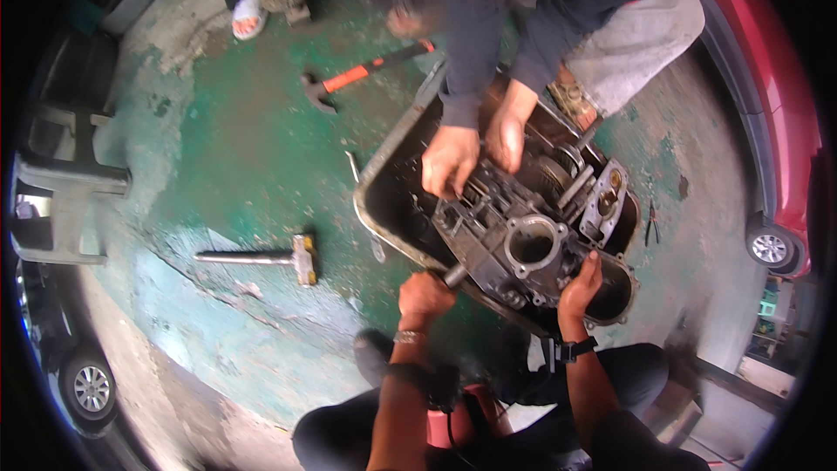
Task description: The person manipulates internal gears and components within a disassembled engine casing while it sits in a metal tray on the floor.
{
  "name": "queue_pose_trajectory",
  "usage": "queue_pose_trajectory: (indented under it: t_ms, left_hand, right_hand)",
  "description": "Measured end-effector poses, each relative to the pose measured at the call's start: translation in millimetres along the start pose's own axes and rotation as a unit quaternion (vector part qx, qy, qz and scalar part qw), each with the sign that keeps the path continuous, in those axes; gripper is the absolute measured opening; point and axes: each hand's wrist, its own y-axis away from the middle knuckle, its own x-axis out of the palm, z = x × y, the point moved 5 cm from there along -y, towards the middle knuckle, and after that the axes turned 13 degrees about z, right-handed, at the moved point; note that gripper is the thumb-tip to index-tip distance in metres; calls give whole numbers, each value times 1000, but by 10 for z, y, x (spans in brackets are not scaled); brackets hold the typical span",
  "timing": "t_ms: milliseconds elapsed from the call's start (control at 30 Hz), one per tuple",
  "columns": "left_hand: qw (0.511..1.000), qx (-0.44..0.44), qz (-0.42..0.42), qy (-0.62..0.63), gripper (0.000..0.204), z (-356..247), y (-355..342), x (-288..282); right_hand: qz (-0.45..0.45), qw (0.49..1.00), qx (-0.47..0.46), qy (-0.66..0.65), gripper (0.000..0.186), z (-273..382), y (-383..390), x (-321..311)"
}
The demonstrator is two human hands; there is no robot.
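Looks dull and metallic on the housing (pixel 492 253), glossy on the right-hand car (pixel 785 96), scuffed on the floor (pixel 240 166).

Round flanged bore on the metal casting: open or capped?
Open: the round flanged bore on the metal casting shows a dark hollow, with no cover across it. Depth: cannot tell.

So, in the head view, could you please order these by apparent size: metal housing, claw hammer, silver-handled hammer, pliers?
1. Metal housing
2. Claw hammer and silver-handled hammer: too alike to rank
3. Pliers
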Motion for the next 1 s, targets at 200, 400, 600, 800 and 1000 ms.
queue_pose_trajectory:
  t_ms: [200, 400, 600, 800, 1000]
  left_hand:
    - [999, 43, 19, 22, 36, -7, -97, 127]
    - [999, 25, 23, -6, 39, -87, 23, 69]
    - [1000, 12, 20, -8, 44, -84, 27, 140]
    - [999, 51, 2, -1, 41, 14, -33, 225]
    - [996, 68, -35, 45, 23, -104, -30, 69]
  right_hand:
    - [-29, 999, -22, -19, 41, -129, -37, -116]
    - [-60, 996, -53, 24, 40, -187, 4, -112]
    - [-71, 994, -71, 40, 36, -270, 2, -161]
    - [-47, 996, -59, 56, 40, -311, -37, -153]
    - [-12, 977, -119, 177, 48, -1173, -397, -481]
